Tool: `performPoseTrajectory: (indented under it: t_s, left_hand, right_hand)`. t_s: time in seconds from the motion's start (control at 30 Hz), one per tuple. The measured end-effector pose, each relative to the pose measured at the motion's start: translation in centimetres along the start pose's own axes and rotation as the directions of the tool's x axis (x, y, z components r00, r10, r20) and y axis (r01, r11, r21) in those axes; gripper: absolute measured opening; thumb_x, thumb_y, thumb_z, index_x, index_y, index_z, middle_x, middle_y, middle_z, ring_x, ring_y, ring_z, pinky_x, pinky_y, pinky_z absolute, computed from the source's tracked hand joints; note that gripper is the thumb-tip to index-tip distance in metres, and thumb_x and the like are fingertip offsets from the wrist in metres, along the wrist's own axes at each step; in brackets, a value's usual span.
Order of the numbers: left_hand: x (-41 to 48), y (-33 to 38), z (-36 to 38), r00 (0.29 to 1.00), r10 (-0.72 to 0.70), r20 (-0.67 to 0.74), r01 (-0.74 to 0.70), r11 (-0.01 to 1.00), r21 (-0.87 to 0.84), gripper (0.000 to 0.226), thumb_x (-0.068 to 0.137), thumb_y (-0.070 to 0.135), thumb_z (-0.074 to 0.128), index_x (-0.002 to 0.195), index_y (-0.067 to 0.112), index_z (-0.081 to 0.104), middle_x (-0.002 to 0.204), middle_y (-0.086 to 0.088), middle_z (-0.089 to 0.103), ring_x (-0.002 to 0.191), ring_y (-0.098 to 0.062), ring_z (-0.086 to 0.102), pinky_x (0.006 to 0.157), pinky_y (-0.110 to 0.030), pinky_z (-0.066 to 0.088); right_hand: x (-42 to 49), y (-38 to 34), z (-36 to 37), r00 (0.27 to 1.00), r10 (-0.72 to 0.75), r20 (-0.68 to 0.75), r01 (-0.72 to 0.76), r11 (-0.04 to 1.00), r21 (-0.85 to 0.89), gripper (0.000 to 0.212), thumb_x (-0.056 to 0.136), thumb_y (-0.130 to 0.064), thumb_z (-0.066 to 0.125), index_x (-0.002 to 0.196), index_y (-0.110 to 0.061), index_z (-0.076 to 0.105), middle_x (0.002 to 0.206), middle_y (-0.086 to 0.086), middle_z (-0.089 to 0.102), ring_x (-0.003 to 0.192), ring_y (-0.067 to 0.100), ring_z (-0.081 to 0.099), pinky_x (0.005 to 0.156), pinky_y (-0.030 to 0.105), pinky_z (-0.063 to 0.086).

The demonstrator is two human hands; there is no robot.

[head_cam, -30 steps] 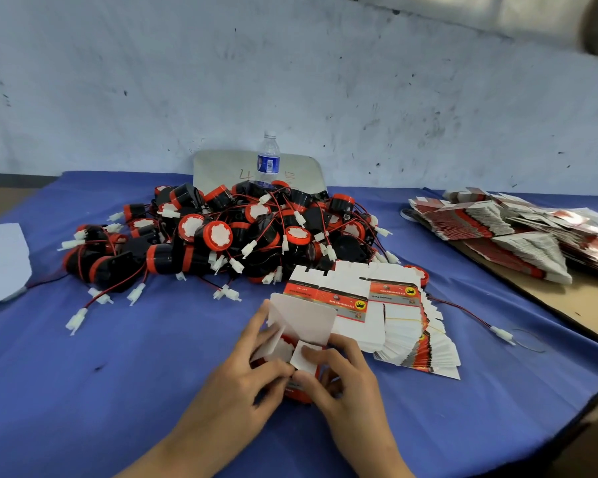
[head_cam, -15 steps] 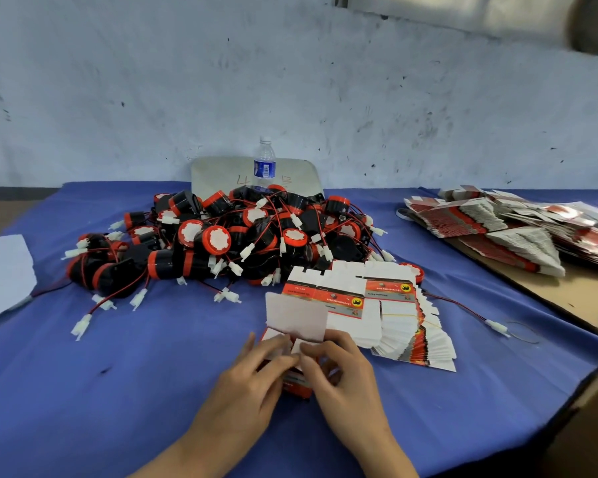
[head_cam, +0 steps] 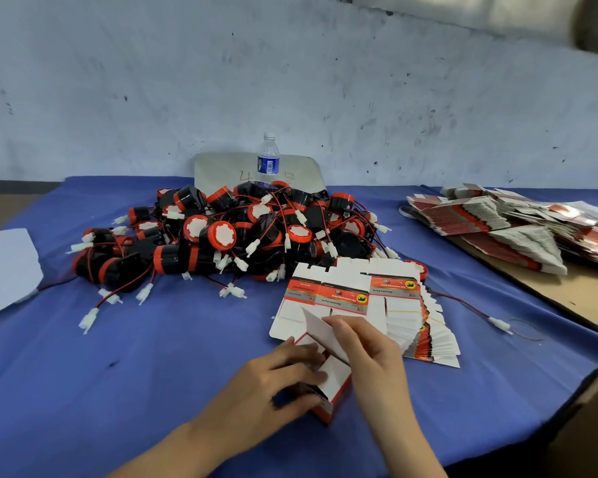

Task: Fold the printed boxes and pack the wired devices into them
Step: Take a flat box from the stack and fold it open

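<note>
While both hands grip box (head_cam: 328, 381), L (head_cam: 273, 381) & R (head_cam: 370, 353), contents hidden, flap up

Both forearms reach forward side by side. The left hand (head_cam: 273, 381) lies with the palm down and its fingers curled in a grip. The right hand (head_cam: 370, 353) is just beside it, fingertips pinching.
</note>
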State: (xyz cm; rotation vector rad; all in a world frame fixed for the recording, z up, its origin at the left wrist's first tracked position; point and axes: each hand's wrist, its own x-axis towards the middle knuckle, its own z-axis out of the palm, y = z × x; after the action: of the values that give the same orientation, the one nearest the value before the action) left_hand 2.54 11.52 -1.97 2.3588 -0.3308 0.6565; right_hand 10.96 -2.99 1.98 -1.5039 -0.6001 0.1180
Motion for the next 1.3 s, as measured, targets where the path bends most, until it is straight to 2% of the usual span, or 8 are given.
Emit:
performPoseTrajectory:
  t_s: [0.23, 0.33, 0.43, 0.57, 0.8, 1.0, 1.17, 1.3]
  left_hand:
    - [0.5, 0.6, 0.1, 0.992, 0.015, -0.125, -0.012, 1.000, 0.021, 0.010, 0.093, 0.025, 0.061, 0.093, 0.022, 0.071, 0.113, 0.014, 0.058, 0.104, 0.002, 0.058, 0.088, -0.010, 0.045]
    - [0.3, 0.4, 0.1, 0.939, -0.166, -0.303, 0.137, 0.984, -0.112, 0.027, 0.080, 0.014, 0.075, 0.081, 0.032, 0.054, 0.093, 0.017, 0.049, 0.086, -0.003, 0.057, 0.077, -0.009, 0.045]
    - [0.2, -0.3, -0.2, 0.875, -0.337, -0.348, 0.240, 0.925, -0.294, 0.037, 0.079, 0.003, 0.077, 0.082, 0.031, 0.053, 0.087, 0.013, 0.051, 0.086, -0.008, 0.058, 0.073, -0.011, 0.051]
    - [0.4, -1.1, -1.0, 0.896, -0.347, -0.278, 0.277, 0.925, -0.262, 0.029, 0.081, 0.001, 0.073, 0.093, 0.026, 0.065, 0.094, 0.015, 0.061, 0.094, -0.007, 0.062, 0.077, -0.011, 0.047]
    - [0.6, -1.4, -1.2, 0.911, -0.334, -0.243, 0.268, 0.926, -0.266, 0.021, 0.083, 0.012, 0.071, 0.093, 0.030, 0.070, 0.092, 0.016, 0.066, 0.091, -0.007, 0.064, 0.079, -0.029, 0.056]
    - [0.9, -1.6, -1.6, 0.942, -0.288, -0.171, 0.235, 0.933, -0.273, 0.012, 0.082, 0.026, 0.065, 0.091, 0.023, 0.073, 0.088, 0.011, 0.063, 0.071, -0.014, 0.065, 0.067, -0.029, 0.056]
    - [1.3, -2.3, -2.7, 0.949, -0.310, -0.055, 0.275, 0.901, -0.334, 0.008, 0.082, 0.019, 0.069, 0.085, 0.020, 0.076, 0.095, 0.008, 0.066, 0.078, -0.019, 0.068, 0.074, -0.034, 0.057]
    - [0.9, -2.5, -3.1, 0.957, -0.291, -0.009, 0.279, 0.925, -0.260, 0.016, 0.086, 0.006, 0.070, 0.091, 0.019, 0.079, 0.107, 0.018, 0.067, 0.100, -0.008, 0.066, 0.081, -0.024, 0.056]
  right_hand:
    - [-1.1, 1.5, 0.0, 0.983, -0.176, 0.058, 0.185, 0.948, -0.261, 0.053, 0.089, -0.010, 0.066, 0.094, -0.062, 0.066, 0.102, -0.035, 0.066, 0.105, -0.010, 0.060, 0.085, 0.009, 0.047]
    - [-2.1, 2.6, 0.8, 0.928, -0.360, 0.091, 0.363, 0.826, -0.431, 0.037, 0.087, -0.015, 0.066, 0.110, -0.045, 0.067, 0.113, -0.025, 0.067, 0.114, -0.009, 0.056, 0.102, 0.026, 0.043]
    - [-2.5, 3.7, 0.9, 0.881, -0.459, 0.115, 0.443, 0.714, -0.543, 0.029, 0.080, -0.017, 0.067, 0.106, -0.025, 0.074, 0.115, -0.018, 0.066, 0.116, -0.005, 0.054, 0.108, 0.039, 0.039]
    - [-2.5, 3.8, 0.8, 0.893, -0.438, 0.107, 0.424, 0.735, -0.529, 0.031, 0.079, -0.013, 0.070, 0.108, -0.023, 0.074, 0.116, -0.013, 0.067, 0.118, 0.001, 0.054, 0.105, 0.054, 0.034]
    - [-2.5, 3.0, 0.5, 0.953, -0.266, 0.142, 0.301, 0.833, -0.465, 0.034, 0.084, -0.017, 0.072, 0.113, -0.034, 0.069, 0.121, -0.025, 0.061, 0.124, -0.009, 0.047, 0.107, 0.041, 0.043]
    - [-2.3, 2.7, -0.2, 0.955, -0.226, 0.191, 0.289, 0.850, -0.440, 0.037, 0.083, -0.013, 0.075, 0.110, -0.038, 0.069, 0.120, -0.027, 0.061, 0.123, -0.009, 0.049, 0.115, 0.037, 0.032]
    - [-2.1, 2.6, -0.9, 0.934, -0.147, 0.325, 0.296, 0.829, -0.474, 0.043, 0.090, -0.022, 0.067, 0.122, -0.048, 0.053, 0.131, -0.035, 0.046, 0.133, -0.015, 0.030, 0.120, 0.032, 0.016]
    - [-2.0, 2.2, -1.5, 0.907, -0.063, 0.417, 0.337, 0.702, -0.628, 0.036, 0.095, -0.048, 0.045, 0.128, -0.058, 0.037, 0.141, -0.040, 0.027, 0.142, -0.012, 0.005, 0.122, 0.030, 0.005]
